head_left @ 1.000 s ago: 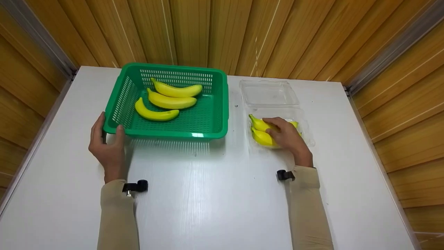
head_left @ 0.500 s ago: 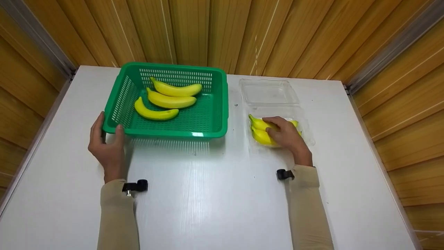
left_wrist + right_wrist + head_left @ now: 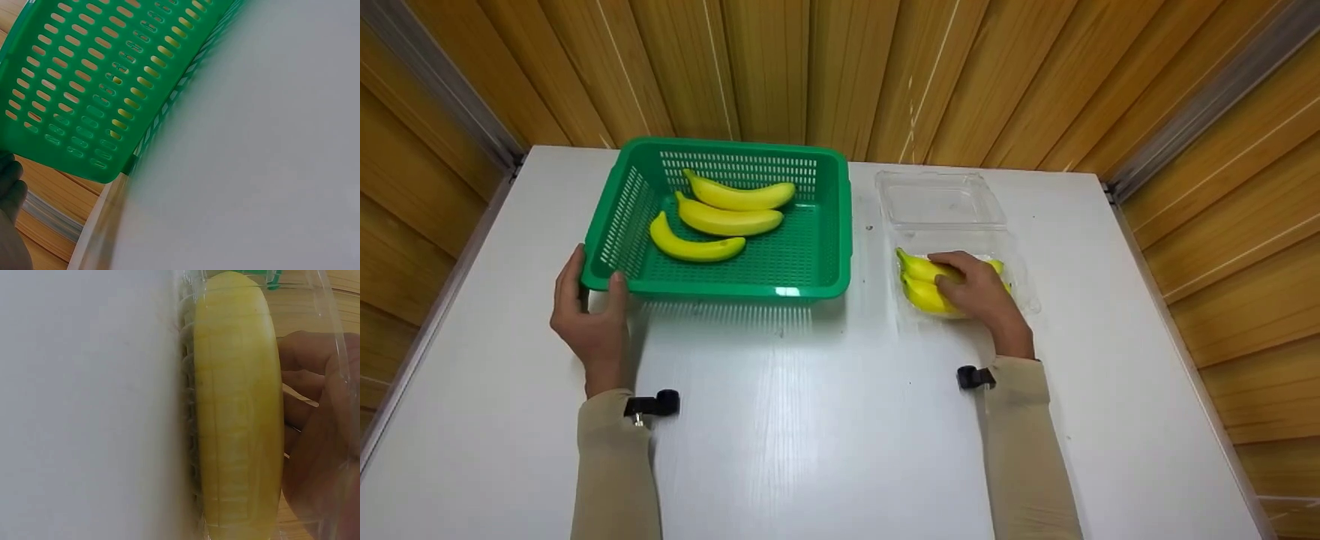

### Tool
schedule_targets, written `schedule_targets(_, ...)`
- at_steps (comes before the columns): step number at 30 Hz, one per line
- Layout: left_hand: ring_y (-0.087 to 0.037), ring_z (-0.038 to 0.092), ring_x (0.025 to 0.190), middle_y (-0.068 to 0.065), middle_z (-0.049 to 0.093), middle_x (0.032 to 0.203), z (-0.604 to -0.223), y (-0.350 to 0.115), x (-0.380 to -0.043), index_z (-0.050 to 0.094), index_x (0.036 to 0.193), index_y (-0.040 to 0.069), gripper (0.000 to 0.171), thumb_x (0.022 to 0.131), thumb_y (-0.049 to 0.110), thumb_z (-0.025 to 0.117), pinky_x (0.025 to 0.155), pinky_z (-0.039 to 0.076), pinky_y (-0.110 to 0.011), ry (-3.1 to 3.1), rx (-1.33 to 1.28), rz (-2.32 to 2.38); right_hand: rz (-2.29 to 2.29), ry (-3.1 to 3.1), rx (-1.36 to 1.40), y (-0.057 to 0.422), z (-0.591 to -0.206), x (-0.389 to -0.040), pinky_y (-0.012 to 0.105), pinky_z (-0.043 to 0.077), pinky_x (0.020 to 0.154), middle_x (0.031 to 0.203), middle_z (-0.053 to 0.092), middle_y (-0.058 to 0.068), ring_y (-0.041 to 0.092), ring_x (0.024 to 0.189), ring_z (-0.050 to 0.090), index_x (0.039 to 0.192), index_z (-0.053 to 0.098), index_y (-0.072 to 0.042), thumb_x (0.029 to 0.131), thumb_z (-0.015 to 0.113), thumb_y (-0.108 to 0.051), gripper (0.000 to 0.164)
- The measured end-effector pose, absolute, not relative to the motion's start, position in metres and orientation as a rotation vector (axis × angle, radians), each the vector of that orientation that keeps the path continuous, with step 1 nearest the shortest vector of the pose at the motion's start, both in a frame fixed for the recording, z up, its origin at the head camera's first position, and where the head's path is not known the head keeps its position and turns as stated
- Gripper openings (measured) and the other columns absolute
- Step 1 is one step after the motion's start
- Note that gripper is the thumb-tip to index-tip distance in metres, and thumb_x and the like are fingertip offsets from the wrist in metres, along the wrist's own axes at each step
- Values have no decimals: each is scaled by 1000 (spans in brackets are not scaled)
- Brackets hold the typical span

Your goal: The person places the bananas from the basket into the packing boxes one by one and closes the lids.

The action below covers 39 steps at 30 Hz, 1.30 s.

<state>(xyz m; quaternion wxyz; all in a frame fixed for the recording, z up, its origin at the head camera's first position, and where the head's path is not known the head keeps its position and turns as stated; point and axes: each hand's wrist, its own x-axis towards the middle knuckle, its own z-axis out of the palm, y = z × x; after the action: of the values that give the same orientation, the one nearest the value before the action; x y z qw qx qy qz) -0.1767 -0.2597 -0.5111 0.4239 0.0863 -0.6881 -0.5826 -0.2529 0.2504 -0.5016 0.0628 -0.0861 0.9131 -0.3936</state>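
My left hand [image 3: 591, 322] holds the near left corner of a green plastic basket [image 3: 735, 289], thumb at the front side and fingers along the left side. In the left wrist view the basket's slotted wall [image 3: 95, 84] fills the upper left, with fingers [image 3: 11, 188] at its corner. Three yellow bananas [image 3: 727, 219] lie inside the basket. At the right, my right hand [image 3: 979, 292] reaches over two bananas [image 3: 926, 296] in a clear plastic clamshell box [image 3: 1024, 289], its thumb and fingers gripping the farther banana. The right wrist view shows the nearer banana [image 3: 239, 405] through the box wall.
The clamshell's lid [image 3: 941, 201] lies open toward the back of the white table [image 3: 810, 450]. Wooden plank walls [image 3: 847, 67] rise behind and at both sides. Black wrist cameras [image 3: 656, 403] sit on the sleeves.
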Motion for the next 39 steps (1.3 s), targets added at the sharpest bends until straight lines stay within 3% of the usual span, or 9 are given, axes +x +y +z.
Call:
schedule_targets(29,-26,58,136,-21,61,146,-506,-262,-176,60,144,-9,51,94,-4,71,115,46,-34,-1736,191,-1444,-1315,2885,-352,240,-494,-248,53,42,117,142,65,11,34,136,55,140,68,-5,104,67,-11,36)
schedule_targets(39,-26,58,136,-21,61,145,-511,-260,-177,60,144,-9,52,93,-4,72,115,45,-34,-1712,225,-1481,-1405,2920,-679,205,-467,-252,47,49,111,134,69,11,32,125,61,138,71,-6,103,69,-7,35)
